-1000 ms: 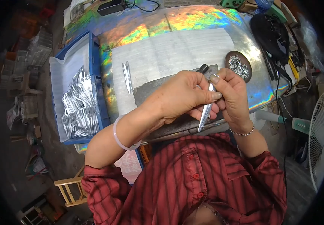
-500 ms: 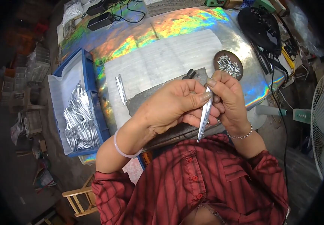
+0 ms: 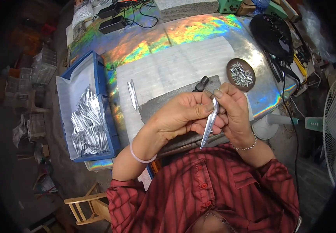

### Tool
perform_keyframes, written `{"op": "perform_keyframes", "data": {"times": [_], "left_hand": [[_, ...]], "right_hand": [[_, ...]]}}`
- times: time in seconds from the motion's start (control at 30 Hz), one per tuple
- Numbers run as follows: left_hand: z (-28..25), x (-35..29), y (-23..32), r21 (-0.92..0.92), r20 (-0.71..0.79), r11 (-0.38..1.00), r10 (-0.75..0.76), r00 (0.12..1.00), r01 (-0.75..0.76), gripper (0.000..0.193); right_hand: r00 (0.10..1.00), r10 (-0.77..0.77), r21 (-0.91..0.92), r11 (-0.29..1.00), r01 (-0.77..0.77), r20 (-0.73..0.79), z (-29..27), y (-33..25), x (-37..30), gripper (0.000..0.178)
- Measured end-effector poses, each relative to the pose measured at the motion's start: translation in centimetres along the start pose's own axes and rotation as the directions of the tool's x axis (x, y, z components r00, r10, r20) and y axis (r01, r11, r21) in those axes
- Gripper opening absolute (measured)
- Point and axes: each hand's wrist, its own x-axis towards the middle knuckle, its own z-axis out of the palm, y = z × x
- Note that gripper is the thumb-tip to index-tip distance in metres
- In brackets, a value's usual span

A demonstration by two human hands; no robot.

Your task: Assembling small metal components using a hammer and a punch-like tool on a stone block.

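A slim silver metal piece (image 3: 208, 129), tweezer-like in shape, slants between my hands with its tapered point toward my shirt. My left hand (image 3: 183, 114) is closed on its upper part, thumb pressed along it. At the top end, my right hand (image 3: 233, 106) pinches with thumb and forefinger; whether a smaller part sits there is hidden. Behind my hands, a grey block (image 3: 162, 98) lies on the table with a black rounded tool (image 3: 202, 83) at its far edge. Two similar slim silver pieces (image 3: 132, 95) rest left of the block on white sheeting (image 3: 172, 60).
At left, a blue tray (image 3: 111, 130) lined with white holds many slim silver pieces (image 3: 88, 120). A brown dish (image 3: 230, 80) of small silver slivers stands at right. Beyond it lies a black bag (image 3: 271, 37). A fan (image 3: 333, 128) stands far right, a wooden stool (image 3: 88, 200) lower left.
The table and everything on it have shifted slightly right and down in the picture. My hands keep nearly the same grip; the silver piece's point has swung slightly left.
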Motion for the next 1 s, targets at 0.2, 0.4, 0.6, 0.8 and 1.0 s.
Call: {"op": "perform_keyframes", "data": {"times": [0.2, 0.4, 0.6, 0.8, 1.0], "left_hand": [[-1.2, 0.1, -0.3, -0.002, 0.088, 1.0, 0.023, 0.996, -0.023, 0.022], [-1.9, 0.0, -0.7, -0.024, 0.052, 1.0, 0.011, 0.999, -0.01, 0.022], [-1.9, -0.3, -1.1, -0.062, 0.047, 0.998, 0.027, 0.999, -0.024, 0.022], [-1.6, -1.7, -2.8, -0.117, -0.069, 0.981, 0.146, 0.987, -0.153, 0.022], [-2.3, -2.1, -3.1, -0.179, -0.093, 0.968, 0.162, 0.982, -0.177, 0.019]], "right_hand": [[0.998, -0.035, -0.016, 0.999, 0.034, -0.045, 0.7, 0.6, 0.0, 0.019], [0.999, -0.012, -0.025, 1.0, 0.011, -0.048, 0.5, 1.1, 0.4, 0.019], [0.999, 0.047, -0.039, 0.998, -0.047, -0.021, 0.5, 1.2, 0.8, 0.019], [0.984, 0.164, -0.121, 0.98, -0.156, 0.064, 0.7, 1.1, 1.8, 0.018], [0.964, 0.232, -0.15, 0.966, -0.212, 0.127, 0.9, 1.9, 2.6, 0.02]]}}
